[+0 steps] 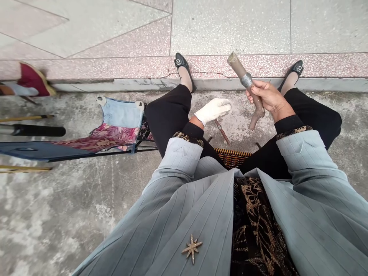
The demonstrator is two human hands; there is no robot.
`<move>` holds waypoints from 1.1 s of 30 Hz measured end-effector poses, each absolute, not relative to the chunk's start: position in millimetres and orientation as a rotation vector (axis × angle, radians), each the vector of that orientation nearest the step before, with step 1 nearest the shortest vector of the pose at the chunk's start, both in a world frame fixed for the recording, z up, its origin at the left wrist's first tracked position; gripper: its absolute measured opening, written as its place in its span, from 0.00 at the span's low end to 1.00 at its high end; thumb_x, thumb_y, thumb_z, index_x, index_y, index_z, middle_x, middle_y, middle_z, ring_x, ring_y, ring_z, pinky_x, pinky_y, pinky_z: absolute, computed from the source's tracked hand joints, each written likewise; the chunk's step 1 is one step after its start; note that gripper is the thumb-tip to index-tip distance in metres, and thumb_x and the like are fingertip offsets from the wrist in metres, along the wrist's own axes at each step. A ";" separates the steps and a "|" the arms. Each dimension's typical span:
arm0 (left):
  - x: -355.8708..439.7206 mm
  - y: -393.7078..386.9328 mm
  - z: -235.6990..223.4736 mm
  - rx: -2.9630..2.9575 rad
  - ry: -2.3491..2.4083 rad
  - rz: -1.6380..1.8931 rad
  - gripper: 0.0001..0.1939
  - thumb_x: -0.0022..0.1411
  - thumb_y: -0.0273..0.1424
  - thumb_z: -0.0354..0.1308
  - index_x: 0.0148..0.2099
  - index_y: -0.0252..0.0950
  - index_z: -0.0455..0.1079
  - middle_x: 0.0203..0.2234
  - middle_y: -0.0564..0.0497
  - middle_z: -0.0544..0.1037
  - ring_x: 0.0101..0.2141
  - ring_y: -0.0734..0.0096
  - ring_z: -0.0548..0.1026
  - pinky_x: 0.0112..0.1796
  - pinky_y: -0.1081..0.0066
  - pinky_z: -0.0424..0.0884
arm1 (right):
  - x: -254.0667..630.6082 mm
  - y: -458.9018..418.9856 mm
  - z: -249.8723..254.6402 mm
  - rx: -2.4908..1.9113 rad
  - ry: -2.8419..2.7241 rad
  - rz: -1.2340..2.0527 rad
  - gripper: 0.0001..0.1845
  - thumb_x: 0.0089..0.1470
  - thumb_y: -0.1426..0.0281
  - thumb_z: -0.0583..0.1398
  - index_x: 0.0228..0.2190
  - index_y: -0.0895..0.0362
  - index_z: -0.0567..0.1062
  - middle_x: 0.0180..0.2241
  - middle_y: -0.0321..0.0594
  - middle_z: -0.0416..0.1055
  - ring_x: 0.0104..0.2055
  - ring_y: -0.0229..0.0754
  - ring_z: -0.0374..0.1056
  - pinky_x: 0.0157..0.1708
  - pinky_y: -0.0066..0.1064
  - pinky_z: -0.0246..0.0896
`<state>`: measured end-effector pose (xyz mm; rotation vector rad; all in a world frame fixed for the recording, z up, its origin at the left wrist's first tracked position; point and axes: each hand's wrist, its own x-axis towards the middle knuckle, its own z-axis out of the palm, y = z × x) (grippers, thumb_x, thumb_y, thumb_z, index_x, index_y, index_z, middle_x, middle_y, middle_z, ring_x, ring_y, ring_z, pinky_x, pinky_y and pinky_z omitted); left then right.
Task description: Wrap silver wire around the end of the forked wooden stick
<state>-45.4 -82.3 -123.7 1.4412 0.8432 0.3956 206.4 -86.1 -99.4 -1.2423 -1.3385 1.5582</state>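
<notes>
My right hand [266, 96] is bare and wrapped around a crooked wooden branch [257, 115]. Its upper end carries a thick, pale brown tube [238, 65] with an open top, tilted up to the left. A coil of silvery wire [246, 79] is wound where tube and branch meet, just above my fingers. To the left, my left hand [214, 110] wears a white glove, its fingers pressed together; what they hold, if anything, is hidden. A faint thin strand shows between the glove and the coil. Below the glove a thin brown stick [222, 132] shows; whether the hand touches it is unclear.
A woven wicker seat edge [232, 155] shows between my legs. A folding chair [117, 115] with blue and floral cloth stands at my left. Beyond it are a dark-gripped pole [37, 130] and another person's red shoe [36, 79]. A low tiled step [138, 69] runs ahead.
</notes>
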 end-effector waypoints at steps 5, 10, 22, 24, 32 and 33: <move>-43.7 -83.1 -126.1 1.721 0.876 0.255 0.13 0.65 0.37 0.56 0.32 0.32 0.71 0.23 0.54 0.70 0.25 0.76 0.64 0.30 0.73 0.60 | 199.0 -81.4 -113.9 -1.519 -1.309 1.528 0.26 0.52 0.51 0.69 0.46 0.55 0.80 0.30 0.39 0.73 0.30 0.41 0.67 0.33 0.35 0.67; -44.2 -81.5 -130.9 1.944 0.860 0.161 0.17 0.66 0.40 0.52 0.33 0.33 0.72 0.25 0.52 0.71 0.29 0.72 0.66 0.35 0.70 0.62 | 197.9 -79.2 -119.5 -1.772 -1.477 1.422 0.18 0.56 0.65 0.66 0.47 0.60 0.81 0.29 0.39 0.73 0.27 0.38 0.65 0.32 0.32 0.63; -40.8 -80.9 -145.3 2.117 0.846 0.054 0.14 0.65 0.36 0.52 0.35 0.34 0.75 0.28 0.51 0.75 0.31 0.70 0.69 0.36 0.69 0.63 | 197.3 -80.5 -109.5 -2.047 -2.582 1.282 0.17 0.57 0.67 0.65 0.47 0.52 0.85 0.38 0.43 0.81 0.39 0.48 0.74 0.37 0.36 0.62; -43.8 -79.9 -142.5 2.018 0.822 0.143 0.12 0.64 0.36 0.55 0.37 0.34 0.76 0.29 0.51 0.76 0.31 0.71 0.70 0.37 0.70 0.65 | 206.7 -80.7 -105.3 -1.736 -2.551 1.708 0.18 0.54 0.64 0.68 0.47 0.50 0.85 0.32 0.39 0.80 0.34 0.44 0.72 0.36 0.34 0.63; -44.2 -82.6 -127.0 1.344 0.791 0.546 0.18 0.69 0.44 0.58 0.35 0.33 0.70 0.23 0.53 0.70 0.20 0.81 0.58 0.23 0.75 0.58 | 210.0 -89.1 -79.4 -1.250 -1.579 1.589 0.34 0.52 0.42 0.65 0.50 0.53 0.80 0.35 0.42 0.77 0.36 0.44 0.71 0.35 0.34 0.69; -43.1 -83.9 -124.3 1.352 0.768 0.517 0.18 0.69 0.43 0.59 0.35 0.33 0.70 0.23 0.53 0.69 0.19 0.81 0.58 0.22 0.75 0.57 | 208.0 -88.0 -82.6 -1.309 -1.510 1.517 0.34 0.53 0.41 0.64 0.51 0.52 0.79 0.36 0.43 0.77 0.38 0.45 0.71 0.35 0.35 0.70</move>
